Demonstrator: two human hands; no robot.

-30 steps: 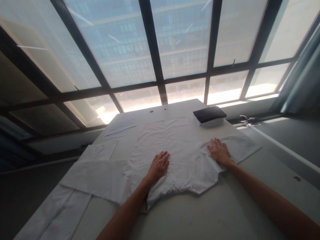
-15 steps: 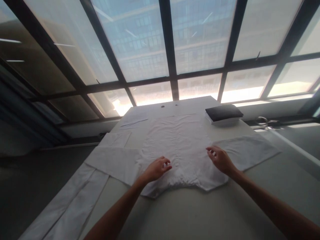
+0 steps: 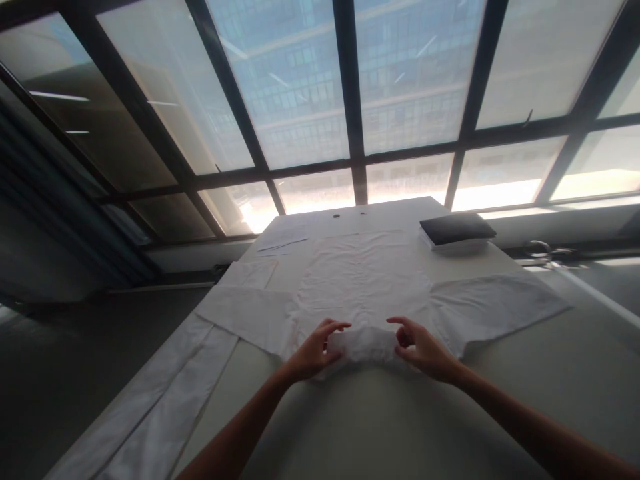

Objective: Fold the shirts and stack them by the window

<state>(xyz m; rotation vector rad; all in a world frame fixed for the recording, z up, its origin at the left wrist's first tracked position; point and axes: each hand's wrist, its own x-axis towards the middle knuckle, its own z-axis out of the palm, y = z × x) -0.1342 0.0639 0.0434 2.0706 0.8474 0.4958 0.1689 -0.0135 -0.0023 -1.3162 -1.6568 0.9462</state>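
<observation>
A white top (image 3: 363,273) with wrinkled gathers down its middle lies spread on the white table (image 3: 370,427), its sleeves out to both sides. My left hand (image 3: 317,350) is closed at the left of its near edge, thumb low and index finger stretched forward. At the right of the same edge, my right hand (image 3: 423,347) pinches the cloth, its index finger pointing inward. Between the hands, the near edge is raised and bunched into a band. Parts of the fingertips are hidden in the fabric.
Long white fabric strips (image 3: 165,393) lie along the table's left side. White sheets (image 3: 283,240) rest at the far left. A black-covered stack (image 3: 457,230) sits at the far right. Beyond are framed windows (image 3: 410,80); a white pole (image 3: 595,287) stands right of the table.
Both hands have come to the top's near edge, the right one moving inward and nearer. The edge, flat before, is now gripped and lifted. The view has shifted slightly left.
</observation>
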